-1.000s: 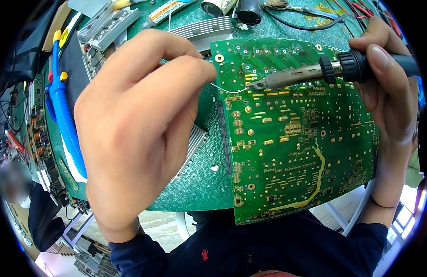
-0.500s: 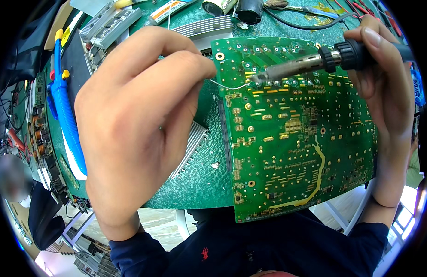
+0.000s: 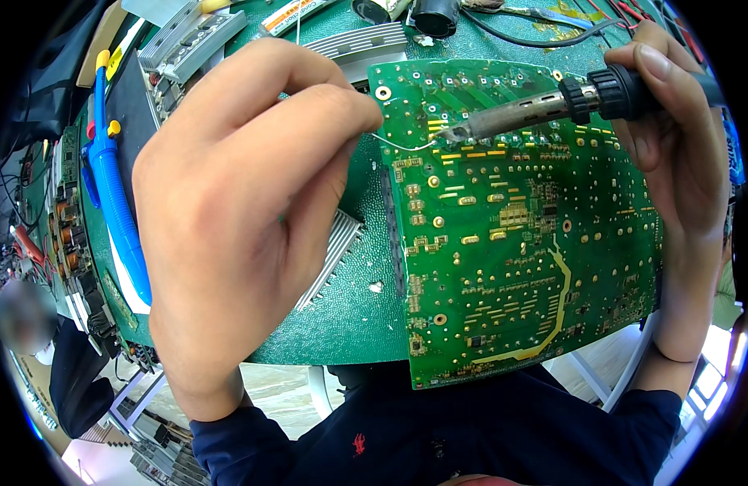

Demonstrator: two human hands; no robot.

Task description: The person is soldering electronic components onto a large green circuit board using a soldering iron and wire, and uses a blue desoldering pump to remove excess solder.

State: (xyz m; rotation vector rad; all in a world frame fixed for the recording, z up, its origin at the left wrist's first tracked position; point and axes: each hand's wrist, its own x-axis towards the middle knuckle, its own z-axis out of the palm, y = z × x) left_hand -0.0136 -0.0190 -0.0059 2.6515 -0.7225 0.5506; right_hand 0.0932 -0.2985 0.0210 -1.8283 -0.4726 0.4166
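Observation:
My left hand [image 3: 244, 202] is closed, pinching a thin solder wire [image 3: 408, 147] that curves out from its fingertips to the upper left part of a green circuit board [image 3: 495, 267]. My right hand [image 3: 673, 138] grips a soldering iron [image 3: 520, 113] by its black handle, its metal tip meeting the wire's end at a row of gold pads on the board. The board lies angled over the green mat [image 3: 342, 332] and reaches past its near edge. Beside my left hand is a blue desoldering pump [image 3: 119, 206]; a finned heat sink [image 3: 333, 255] shows partly behind that hand.
Aluminium heat sinks [image 3: 196, 44], a tube [image 3: 289, 18], dark cylindrical containers [image 3: 435, 18], a brush [image 3: 520, 18] and cables [image 3: 544, 44] crowd the back. Stacked circuit boards [image 3: 66, 186] line the left. At far left is another person [image 3: 74, 381] in dark clothing.
The board, iron and both hands have shifted slightly upward in the picture. The iron's tip and the wire remain together at the pads, and both grips are unchanged.

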